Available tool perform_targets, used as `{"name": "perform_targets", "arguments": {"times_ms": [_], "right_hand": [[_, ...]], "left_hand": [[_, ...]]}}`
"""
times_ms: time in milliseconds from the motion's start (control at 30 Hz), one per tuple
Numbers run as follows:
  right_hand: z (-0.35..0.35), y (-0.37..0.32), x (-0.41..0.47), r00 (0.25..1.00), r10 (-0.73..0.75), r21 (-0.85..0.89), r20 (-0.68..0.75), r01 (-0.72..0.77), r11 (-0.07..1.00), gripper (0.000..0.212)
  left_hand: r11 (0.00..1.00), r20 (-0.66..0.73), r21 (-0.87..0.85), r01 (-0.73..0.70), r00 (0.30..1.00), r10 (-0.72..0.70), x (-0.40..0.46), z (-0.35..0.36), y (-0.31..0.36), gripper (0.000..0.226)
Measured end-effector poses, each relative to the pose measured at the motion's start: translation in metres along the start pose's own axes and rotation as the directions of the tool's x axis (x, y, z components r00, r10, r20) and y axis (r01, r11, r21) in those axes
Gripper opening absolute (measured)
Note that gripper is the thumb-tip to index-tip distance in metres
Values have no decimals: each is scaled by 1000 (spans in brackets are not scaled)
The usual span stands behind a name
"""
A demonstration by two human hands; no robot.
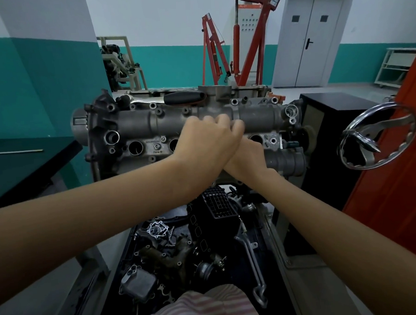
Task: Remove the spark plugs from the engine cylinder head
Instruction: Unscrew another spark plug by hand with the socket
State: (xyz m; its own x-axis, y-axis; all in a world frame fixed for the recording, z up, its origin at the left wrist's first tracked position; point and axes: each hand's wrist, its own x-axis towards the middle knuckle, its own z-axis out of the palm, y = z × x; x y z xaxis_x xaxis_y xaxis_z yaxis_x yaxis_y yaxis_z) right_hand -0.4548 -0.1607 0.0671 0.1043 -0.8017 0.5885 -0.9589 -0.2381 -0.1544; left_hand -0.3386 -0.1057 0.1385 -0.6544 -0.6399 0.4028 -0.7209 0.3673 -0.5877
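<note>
Both hands meet over the middle of the engine head, crossed at the wrists. The left hand lies on top with its fingers curled down; the right hand is tucked beneath it. They seem bunched over one of the plug holes, but whatever they hold is hidden, so I cannot tell whether either one is clamped on anything.

No spark plug shows. I judge the plugs sit deep in the round wells along the face of the head. I count three open wells: two left of the hands and one just right of them; a fourth probably lies under the hands.

A plug should be small and light, a stiff metal body with a brittle ceramic top. It wants lifting straight out by its upper end, not levered sideways.

One ratchet rests on the far edge of the head, beyond the hands. One chrome handwheel stands well to the right.
</note>
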Motion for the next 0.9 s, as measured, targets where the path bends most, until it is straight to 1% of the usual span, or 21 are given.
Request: {"name": "perform_targets", "arguments": {"times_ms": [67, 100, 167, 200, 233, 300, 367, 400, 433, 467, 500, 567, 633, 667, 700, 733, 767, 800, 833, 867, 900], "right_hand": [[0, 0, 0, 1000, 17, -11, 6, -17, 1000, 30], [1, 0, 0, 1000, 23, -8, 17, -23, 1000, 32], [0, 1, -1, 998, 25, 5, 56, -25, 1000, 36], [-2, 1, -1, 994, 26, 16, 103, -28, 999, 37], [-5, 3, 0, 985, 36, 37, 168, -43, 998, 37], [-11, 5, 1, 954, 64, 127, 294, -105, 986, 26], [-18, 6, 1, 918, 93, 192, 384, -179, 965, 14], [-21, 4, 1, 908, 110, 223, 404, -214, 951, 17], [-22, 4, 1, 903, 143, 303, 406, -280, 911, 19], [-23, 2, 0, 890, 204, 423, 407, -381, 822, 21], [-24, 2, 1, 863, 277, 532, 422, -484, 695, 23], [-28, 2, 2, 750, 373, 641, 546, -661, 390, 27], [-33, 1, 2, 632, 304, 654, 713, -755, 36, 33], [-37, -1, 1, 603, 243, 640, 760, -760, -115, 35], [-40, -2, 3, 594, 194, 625, 780, -747, -228, 35], [-43, -3, 4, 600, 155, 615, 785, -724, -313, 34], [-44, -4, 6, 605, 130, 603, 786, -703, -377, 33], [-47, -6, 8, 601, 108, 583, 792, -692, -427, 32], [-48, -9, 9, 596, 92, 569, 798, -693, -443, 30], [-49, -12, 9, 593, 94, 572, 800, -706, -417, 27], [-50, -16, 9, 591, 113, 587, 798, -723, -365, 26]], "left_hand": [[998, 44, -67, -3, 999, 6, 1, 3, 1, 15], [996, 66, -85, 13, 998, -7, 5, 2, -1, 4], [997, 21, -23, 71, 997, -70, 12, 1, -9, 41], [997, 10, -17, 78, 997, -78, 13, 4, -12, 54], [996, 3, -37, 85, 996, -85, 13, 7, -15, 61], [991, -3, -78, 111, 994, -111, 11, 11, -16, 68], [992, -3, -92, 89, 996, -89, 6, 14, -11, 66], [991, -21, -98, 87, 996, -89, 5, 16, -8, 58], [991, -30, -108, 76, 996, -80, 6, 17, -7, 49], [990, -32, -126, 65, 997, -70, 8, 17, -8, 41], [987, -20, -146, 73, 997, -77, 10, 16, -11, 40], [968, 31, -216, 127, 992, -124, 14, 16, -14, 49], [903, 85, -377, 206, 978, -188, 16, 16, -16, 53], [824, 141, -498, 269, 963, -230, 14, 13, -17, 53], [694, 225, -635, 338, 941, -253, 12, 10, -17, 53], [508, 332, -759, 407, 913, -236, 8, 6, -17, 50], [280, 443, -832, 479, 878, -182, 4, 2, -17, 46], [55, 534, -840, 541, 839, -102, -2, -3, -17, 41], [-123, 588, -804, 582, 809, -18, -9, -8, -16, 38], [-244, 606, -764, 597, 794, 44, -17, -13, -15, 36], [-321, 610, -733, 600, 788, 82, -23, -17, -14, 35]]}}
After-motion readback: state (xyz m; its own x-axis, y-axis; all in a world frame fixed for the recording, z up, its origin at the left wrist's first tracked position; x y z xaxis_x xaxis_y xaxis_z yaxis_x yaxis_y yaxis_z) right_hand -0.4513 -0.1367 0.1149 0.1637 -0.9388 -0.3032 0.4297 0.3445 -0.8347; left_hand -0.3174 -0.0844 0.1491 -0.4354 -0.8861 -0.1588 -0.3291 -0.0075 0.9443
